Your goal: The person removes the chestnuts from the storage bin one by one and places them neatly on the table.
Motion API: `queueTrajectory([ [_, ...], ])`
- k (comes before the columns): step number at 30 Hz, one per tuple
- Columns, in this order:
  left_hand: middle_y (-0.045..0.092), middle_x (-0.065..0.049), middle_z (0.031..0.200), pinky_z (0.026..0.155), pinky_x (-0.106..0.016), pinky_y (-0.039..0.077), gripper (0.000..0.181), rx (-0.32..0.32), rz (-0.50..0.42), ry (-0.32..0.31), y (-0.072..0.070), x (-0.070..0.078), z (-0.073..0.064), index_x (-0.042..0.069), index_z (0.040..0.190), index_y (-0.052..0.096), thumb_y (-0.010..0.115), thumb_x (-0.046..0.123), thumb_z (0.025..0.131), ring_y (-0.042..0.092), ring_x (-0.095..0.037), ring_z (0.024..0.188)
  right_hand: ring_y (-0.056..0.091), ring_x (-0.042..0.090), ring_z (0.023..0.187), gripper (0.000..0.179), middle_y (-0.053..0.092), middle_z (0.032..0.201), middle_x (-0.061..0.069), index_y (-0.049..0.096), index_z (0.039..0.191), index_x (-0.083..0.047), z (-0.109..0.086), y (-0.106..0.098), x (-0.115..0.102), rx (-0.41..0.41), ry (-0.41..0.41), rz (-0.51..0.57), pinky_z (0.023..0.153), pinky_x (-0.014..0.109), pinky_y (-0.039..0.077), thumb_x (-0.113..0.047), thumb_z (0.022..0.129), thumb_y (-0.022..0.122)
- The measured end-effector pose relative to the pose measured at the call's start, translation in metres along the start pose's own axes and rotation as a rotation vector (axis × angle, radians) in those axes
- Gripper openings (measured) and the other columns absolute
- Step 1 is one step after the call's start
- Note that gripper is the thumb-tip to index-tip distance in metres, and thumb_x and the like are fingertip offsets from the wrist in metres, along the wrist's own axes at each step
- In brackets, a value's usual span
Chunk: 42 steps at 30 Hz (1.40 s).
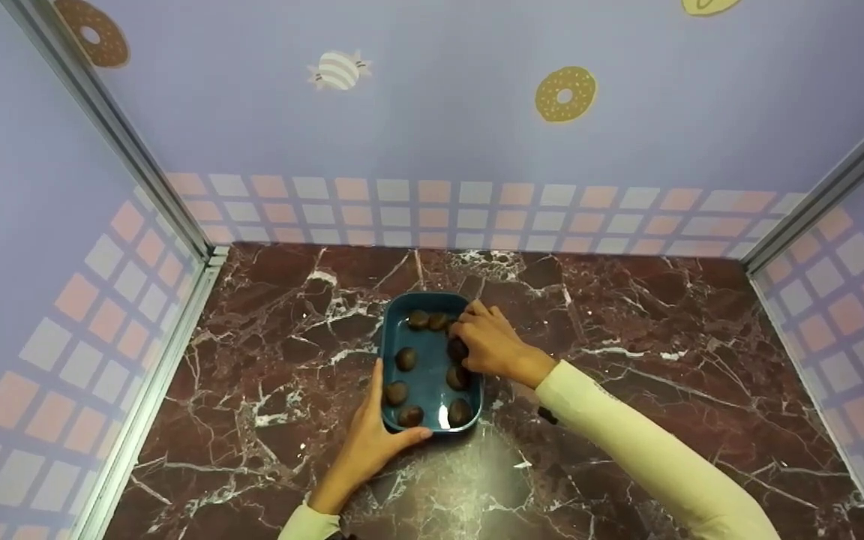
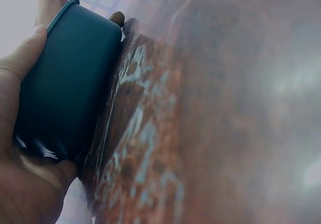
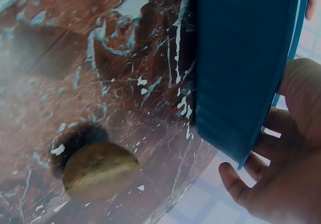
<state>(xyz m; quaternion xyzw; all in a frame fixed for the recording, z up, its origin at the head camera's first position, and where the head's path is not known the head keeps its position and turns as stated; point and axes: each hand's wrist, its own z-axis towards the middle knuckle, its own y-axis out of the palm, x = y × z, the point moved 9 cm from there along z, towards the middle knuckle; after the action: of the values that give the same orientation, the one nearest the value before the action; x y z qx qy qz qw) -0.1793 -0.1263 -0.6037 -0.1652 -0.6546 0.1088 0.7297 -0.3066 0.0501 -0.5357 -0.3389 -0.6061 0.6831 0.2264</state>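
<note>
A blue-green rectangular dish (image 1: 427,367) with rounded corners stands on the marble-patterned table. Several brown chestnuts lie inside, among them one chestnut (image 1: 405,358) near the left wall and another chestnut (image 1: 460,412) in the front right corner. My left hand (image 1: 376,427) grips the front left corner, fingers along the left side and thumb at the front rim. At the far right rim, my right hand (image 1: 493,341) reaches into the dish with bent fingers. A dark chestnut (image 1: 457,349) shows between its thumb and forefinger, partly covered by the hand.
In the right wrist view, a single chestnut (image 3: 100,171) with a paler side lies on the table outside the dish. A lilac wall (image 1: 439,135) with painted sweets and checks closes off the back, and similar panels flank the table on both sides.
</note>
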Motion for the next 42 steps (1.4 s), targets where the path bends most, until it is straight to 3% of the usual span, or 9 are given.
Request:
queueTrajectory([
  [6,0.023,-0.031,0.177,0.125,-0.065,0.033,0.143,0.002,-0.002,-0.008,0.001,-0.001,0.0,0.007,0.178,0.006,0.103,0.042,0.078,0.035,-0.05,0.159,0.057,0.037,0.118,0.025,0.077,0.11,0.013,0.082,0.107,-0.009,0.002,0.0,-0.003,0.014,-0.017,-0.065,0.084,0.052,0.044,-0.007,0.082,0.086],
  [12,0.019,-0.03,0.178,0.125,-0.066,0.033,0.142,0.002,0.003,0.007,0.002,0.0,-0.001,0.005,0.177,0.007,0.103,0.041,0.078,0.032,-0.051,0.16,0.057,0.035,0.116,0.03,0.077,0.109,0.012,0.082,0.109,-0.01,0.0,0.001,-0.001,0.056,-0.024,-0.067,0.087,0.054,0.044,-0.023,0.084,0.092],
  [17,0.02,-0.031,0.178,0.125,-0.066,0.033,0.142,-0.002,0.014,-0.002,0.002,-0.001,-0.002,0.005,0.177,0.007,0.102,0.041,0.079,0.033,-0.051,0.16,0.056,0.035,0.118,0.041,0.078,0.118,0.012,0.082,0.119,-0.008,-0.009,-0.001,0.003,0.116,-0.009,0.037,0.094,0.056,0.045,-0.032,0.087,0.093],
  [25,0.023,-0.033,0.176,0.125,-0.066,0.033,0.143,0.01,0.025,-0.006,0.0,-0.002,0.0,0.007,0.178,0.008,0.103,0.043,0.077,0.036,-0.052,0.157,0.056,0.036,0.122,0.045,0.077,0.124,0.014,0.08,0.125,-0.005,-0.028,-0.017,0.007,0.234,0.002,0.242,0.106,0.06,0.043,-0.029,0.088,0.093],
  [34,0.023,-0.033,0.176,0.125,-0.065,0.034,0.143,0.005,0.019,-0.005,0.001,-0.001,0.002,0.006,0.177,0.007,0.103,0.042,0.078,0.038,-0.052,0.157,0.056,0.032,0.114,0.045,0.069,0.116,0.011,0.081,0.125,-0.007,-0.054,-0.034,0.017,0.287,0.065,0.447,0.096,0.051,0.051,-0.026,0.086,0.094],
  [42,0.023,-0.032,0.177,0.125,-0.065,0.034,0.142,0.001,-0.009,-0.007,0.001,-0.001,0.002,0.006,0.178,0.007,0.103,0.041,0.078,0.037,-0.05,0.158,0.06,0.036,0.115,0.045,0.067,0.116,0.009,0.081,0.124,-0.008,-0.076,-0.046,0.026,0.305,0.102,0.576,0.099,0.051,0.051,-0.024,0.084,0.095],
])
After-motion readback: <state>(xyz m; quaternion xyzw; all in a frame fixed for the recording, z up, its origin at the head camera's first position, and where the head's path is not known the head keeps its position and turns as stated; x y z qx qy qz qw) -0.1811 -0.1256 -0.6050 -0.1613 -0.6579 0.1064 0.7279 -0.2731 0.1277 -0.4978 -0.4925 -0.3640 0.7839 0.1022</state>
